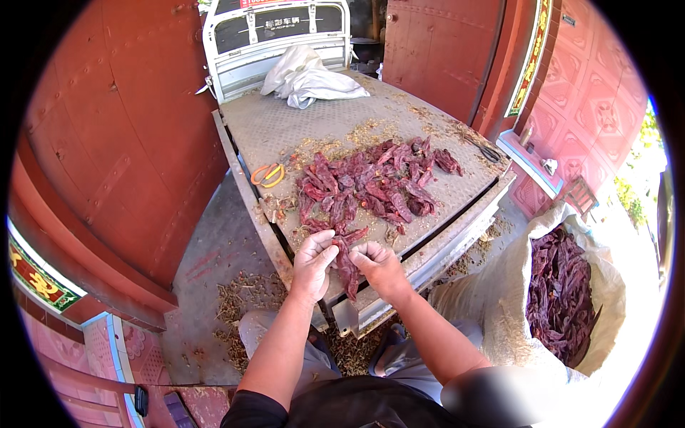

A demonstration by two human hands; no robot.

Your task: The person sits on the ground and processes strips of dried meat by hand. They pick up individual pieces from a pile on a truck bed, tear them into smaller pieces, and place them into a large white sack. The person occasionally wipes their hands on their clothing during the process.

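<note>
A dried red chili pepper (348, 270) hangs between my two hands at the near corner of a metal truck bed (251, 128). My left hand (316, 262) pinches its upper end between thumb and fingers. My right hand (377, 265) has its thumb and finger closed against the pepper's right side. Just beyond my hands lies a spread heap of dried red chili peppers (374, 179). Scissors with orange and yellow handles (268, 175) rest left of the heap. Dark-handled scissors (489, 153) lie at the bed's right edge.
A woven sack (610, 299) full of dried peppers (559, 294) stands at the right. A crumpled white sack (316, 80) lies at the bed's far end. Stems and scraps (251, 299) litter the ground around my feet. Red metal doors (123, 117) flank the bed.
</note>
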